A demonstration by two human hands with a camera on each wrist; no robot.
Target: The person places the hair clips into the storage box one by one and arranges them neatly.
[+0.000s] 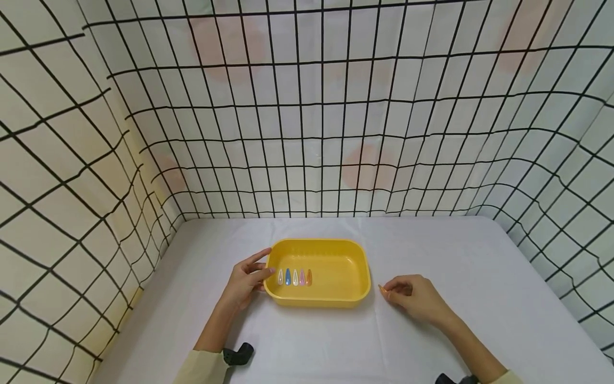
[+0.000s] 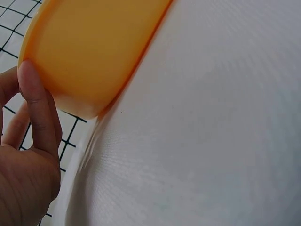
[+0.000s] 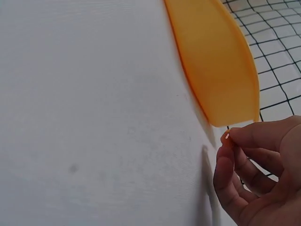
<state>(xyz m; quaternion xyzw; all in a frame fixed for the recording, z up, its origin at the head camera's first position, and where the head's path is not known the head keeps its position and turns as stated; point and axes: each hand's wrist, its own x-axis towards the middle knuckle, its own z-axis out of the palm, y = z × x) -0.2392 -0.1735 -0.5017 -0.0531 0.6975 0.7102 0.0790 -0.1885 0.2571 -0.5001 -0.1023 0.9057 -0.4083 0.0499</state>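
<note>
A yellow plastic tray sits on the white-covered table. Inside it, toward the left, several snap hair clips stand side by side in a row: whitish, blue, pink and orange. My left hand grips the tray's left end, thumb over the rim. In the left wrist view the thumb presses against the tray wall. Just off the tray's right end, my right hand pinches a small orange hair clip between thumb and fingertips. Most of that clip is hidden by the fingers.
Black wire mesh backed by white cloth encloses the table's back and both sides. White cloth covers the tabletop, slightly creased. A black wrist device is worn near the left sleeve.
</note>
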